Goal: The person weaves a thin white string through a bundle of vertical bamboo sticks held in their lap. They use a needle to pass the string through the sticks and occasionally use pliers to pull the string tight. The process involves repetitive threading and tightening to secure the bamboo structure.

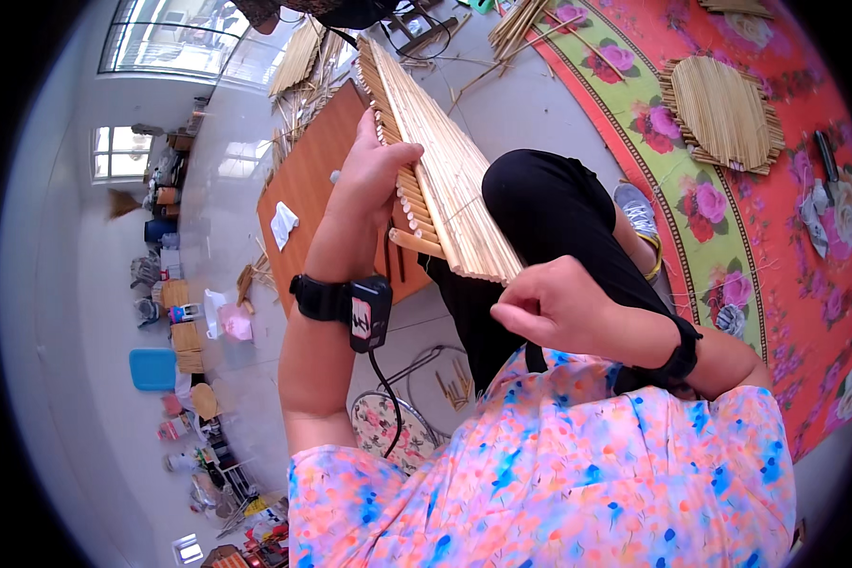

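A long mat of pale plant stalks rests on edge against my raised knee, its stalks side by side, with shorter stalks' round ends sticking out along its left side. My left hand grips that left side, thumb laid over the face and fingers out of sight beneath. Close to the mat's near end is my right hand, its fingers curled in with thumb against them. Whatever it may pinch is hidden or too thin to make out.
A brown board bearing a white cloth lies left of the mat. On the floral red cloth at right are a round stalk mat and a black-handled tool. A floral stool stands below; loose stalks lie beyond.
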### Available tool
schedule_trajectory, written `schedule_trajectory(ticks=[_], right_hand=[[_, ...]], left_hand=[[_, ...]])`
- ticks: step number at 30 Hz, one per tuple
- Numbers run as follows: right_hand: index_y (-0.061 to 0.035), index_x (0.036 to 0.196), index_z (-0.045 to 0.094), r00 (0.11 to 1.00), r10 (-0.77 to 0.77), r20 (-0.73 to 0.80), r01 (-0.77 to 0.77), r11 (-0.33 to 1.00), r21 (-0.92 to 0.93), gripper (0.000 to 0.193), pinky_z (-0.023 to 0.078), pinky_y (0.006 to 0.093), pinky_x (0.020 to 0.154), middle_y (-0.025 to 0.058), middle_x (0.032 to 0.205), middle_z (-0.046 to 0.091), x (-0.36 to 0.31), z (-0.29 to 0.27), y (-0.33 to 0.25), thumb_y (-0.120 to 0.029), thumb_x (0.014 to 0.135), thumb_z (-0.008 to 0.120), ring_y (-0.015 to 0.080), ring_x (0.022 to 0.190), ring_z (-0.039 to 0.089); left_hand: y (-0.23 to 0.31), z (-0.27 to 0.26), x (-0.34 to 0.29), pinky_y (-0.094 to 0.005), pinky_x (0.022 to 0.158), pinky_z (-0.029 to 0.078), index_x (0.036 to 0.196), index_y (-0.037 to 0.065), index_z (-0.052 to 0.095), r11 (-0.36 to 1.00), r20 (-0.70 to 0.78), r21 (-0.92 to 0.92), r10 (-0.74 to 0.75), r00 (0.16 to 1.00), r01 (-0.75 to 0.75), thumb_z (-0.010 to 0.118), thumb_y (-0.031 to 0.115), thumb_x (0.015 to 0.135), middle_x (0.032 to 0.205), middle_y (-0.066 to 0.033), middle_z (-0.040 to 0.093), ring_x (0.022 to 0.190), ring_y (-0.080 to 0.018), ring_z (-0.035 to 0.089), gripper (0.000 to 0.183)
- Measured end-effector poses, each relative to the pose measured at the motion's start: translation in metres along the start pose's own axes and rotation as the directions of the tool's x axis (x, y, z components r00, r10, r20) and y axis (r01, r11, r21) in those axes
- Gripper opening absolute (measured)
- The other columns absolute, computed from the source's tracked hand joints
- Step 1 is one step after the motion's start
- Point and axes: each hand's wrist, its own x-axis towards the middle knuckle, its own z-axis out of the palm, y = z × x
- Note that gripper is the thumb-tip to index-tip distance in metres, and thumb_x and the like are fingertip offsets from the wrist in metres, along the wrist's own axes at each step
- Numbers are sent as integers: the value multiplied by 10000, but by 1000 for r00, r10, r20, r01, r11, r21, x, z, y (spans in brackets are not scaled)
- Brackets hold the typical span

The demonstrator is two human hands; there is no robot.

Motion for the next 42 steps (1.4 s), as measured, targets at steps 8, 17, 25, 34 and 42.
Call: schedule_trajectory(ticks=[8,17,25,34,42], right_hand=[[-7,1371,492,799,240,551,-509,759,407,553,513,275,790,54,1039,656,0,31,8,-415,997,503,122,1006,596],[-59,1337,478,941,233,244,-337,663,669,584,530,329,789,83,1077,629,14,45,-16,-484,945,558,158,1050,577],[34,1039,649,888,152,-434,-13,952,306,360,508,286,627,53,887,677,29,20,-49,-304,914,648,148,725,633],[70,865,667,740,-135,-658,-226,872,-433,354,518,425,678,236,733,668,36,-35,-92,-274,847,586,370,713,678],[85,691,647,792,38,-609,-466,683,-563,477,488,464,680,285,655,601,75,-79,-64,-362,794,519,403,681,638]], left_hand=[[-20,-28,-42,-346,808,570,1475,-49,169,978,-124,-41,198,972,-204,545,-96,800,1290,-247,501,1051,-261,632,774],[-44,-30,-84,-371,804,599,1420,-25,276,762,-347,-425,362,865,-489,483,-15,923,1195,-196,549,981,-273,657,539],[-72,19,-60,-416,902,570,1369,-4,368,367,-456,-718,393,798,-591,490,64,976,1202,-174,562,1068,-279,624,417],[-100,124,-27,-444,1023,467,1362,20,416,62,-90,-994,69,994,-94,390,325,1043,1296,-169,567,1194,-288,567,443],[-113,154,-50,-355,737,585,1280,-56,412,197,375,-902,-88,923,385,345,576,1001,1156,-238,613,931,-312,696,695]])
